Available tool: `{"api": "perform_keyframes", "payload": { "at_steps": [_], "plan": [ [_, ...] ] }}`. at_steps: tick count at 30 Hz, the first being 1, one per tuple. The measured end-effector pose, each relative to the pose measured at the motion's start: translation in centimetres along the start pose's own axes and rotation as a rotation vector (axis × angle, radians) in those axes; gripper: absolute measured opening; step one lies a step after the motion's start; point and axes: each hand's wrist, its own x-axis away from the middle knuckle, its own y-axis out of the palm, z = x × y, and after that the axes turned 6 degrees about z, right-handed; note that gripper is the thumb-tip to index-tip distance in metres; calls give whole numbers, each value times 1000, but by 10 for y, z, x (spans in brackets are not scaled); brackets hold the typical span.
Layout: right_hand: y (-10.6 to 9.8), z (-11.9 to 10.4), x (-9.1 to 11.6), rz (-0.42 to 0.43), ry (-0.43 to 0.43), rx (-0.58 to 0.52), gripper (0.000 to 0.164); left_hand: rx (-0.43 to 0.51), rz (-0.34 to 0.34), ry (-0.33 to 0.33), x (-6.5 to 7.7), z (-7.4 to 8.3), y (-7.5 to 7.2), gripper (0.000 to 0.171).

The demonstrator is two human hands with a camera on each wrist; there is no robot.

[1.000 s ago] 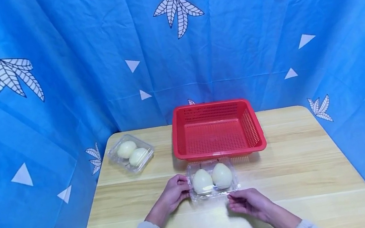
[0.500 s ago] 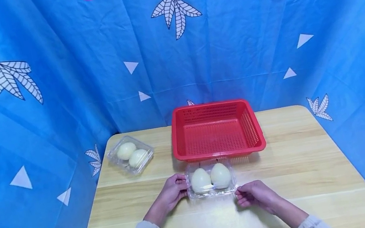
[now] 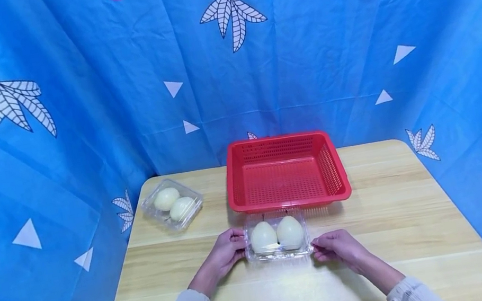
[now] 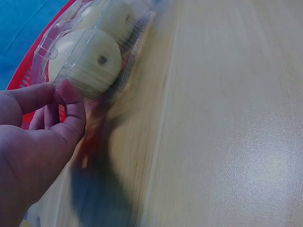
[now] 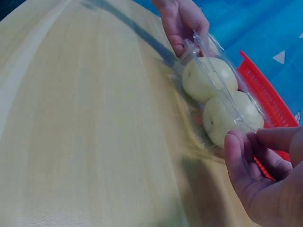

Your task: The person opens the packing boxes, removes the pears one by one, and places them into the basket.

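Note:
A clear plastic clamshell box (image 3: 280, 255) holds two pale, yellowish pears (image 3: 263, 237) side by side, in front of the basket. At its left edge, my left hand (image 3: 224, 254) pinches the plastic; in the left wrist view, thumb and forefinger (image 4: 38, 96) meet on the rim. My right hand (image 3: 342, 250) has its thumb and fingertips at the front right corner, and the right wrist view shows them pinching the edge beside the nearer pear (image 5: 227, 116). The lid lies down over the fruit.
Behind the box stands a red perforated plastic basket (image 3: 291, 203) with nothing in it. A second clear box (image 3: 163, 219) with two pears rests at the table's back left. Blue patterned cloth (image 3: 301, 53) hangs around the wooden table (image 3: 401, 208).
My right hand has moved right and slightly up along the box's front edge to its right corner. The box has shifted slightly left, with my left hand staying at its left edge.

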Motion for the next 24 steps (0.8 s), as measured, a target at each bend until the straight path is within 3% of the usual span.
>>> {"api": "perform_keyframes", "payload": {
  "at_steps": [11, 24],
  "plan": [
    [2, 9, -16, 132, -15, -60, 39, -2, 12, -4, -1, -1, 1, 37],
    [6, 12, -30, 184, 25, -120, 40, 10, 18, 5, -3, -2, -1, 38]
  ]
}}
